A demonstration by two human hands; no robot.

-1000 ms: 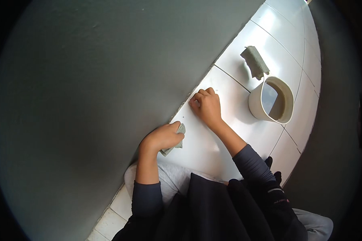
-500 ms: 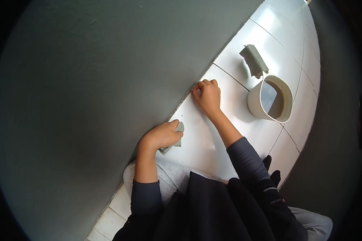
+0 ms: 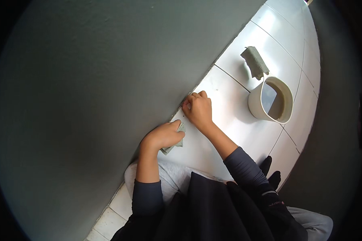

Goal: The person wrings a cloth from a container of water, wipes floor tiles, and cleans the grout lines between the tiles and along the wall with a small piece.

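My left hand (image 3: 161, 135) is closed around a folded grey-green cloth-like piece (image 3: 176, 145), low against the white tiles beside the wall. Further along the same edge, my right hand (image 3: 200, 108) has its fingers curled and pinched together at the joint where tile meets wall. Whatever those fingertips hold, if anything, is hidden. A white cup (image 3: 254, 105) of murky brownish liquid stands on the tiles, right of my right hand. Another grey-green folded piece (image 3: 254, 62) lies just beyond the cup, close to its rim.
A dark grey wall (image 3: 88, 100) rises along the left. The white tiled ledge (image 3: 237, 132) runs diagonally up to the far right, with a dark drop beyond its right edge. My legs and dark-covered feet (image 3: 269, 170) rest on it.
My right hand has slid along the wall edge, back toward my left hand. The left hand keeps its hold on the folded cloth-like piece, nearly in the same place.
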